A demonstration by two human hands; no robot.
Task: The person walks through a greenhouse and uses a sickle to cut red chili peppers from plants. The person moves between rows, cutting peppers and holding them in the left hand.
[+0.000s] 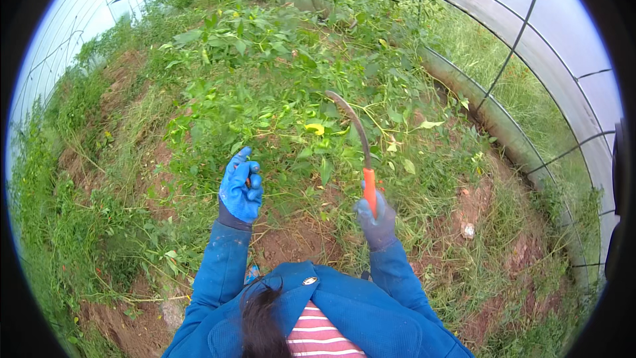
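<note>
My right hand (376, 219), in a soiled work glove, is wrapped around the orange handle of a sickle (369, 193). Its curved, dark metal blade (360, 132) points away from me, with the tip bent to the left over the foliage. My left hand (241, 189) wears a blue coated glove and is raised with curled fingers at the near edge of the pepper plants (278, 104). A small reddish patch shows between those fingers, too small to identify. Among the leaves ahead hangs a yellow leaf or pepper (314, 129), between the left hand and the blade.
Plastic sheeting (571, 25) on curved metal hoops (521, 30) walls the right side of this greenhouse tunnel. Bare soil (295, 243) shows just before my body. Cut or dry grass (457, 268) covers ground at the right, and dense weeds (64, 243) grow at the left.
</note>
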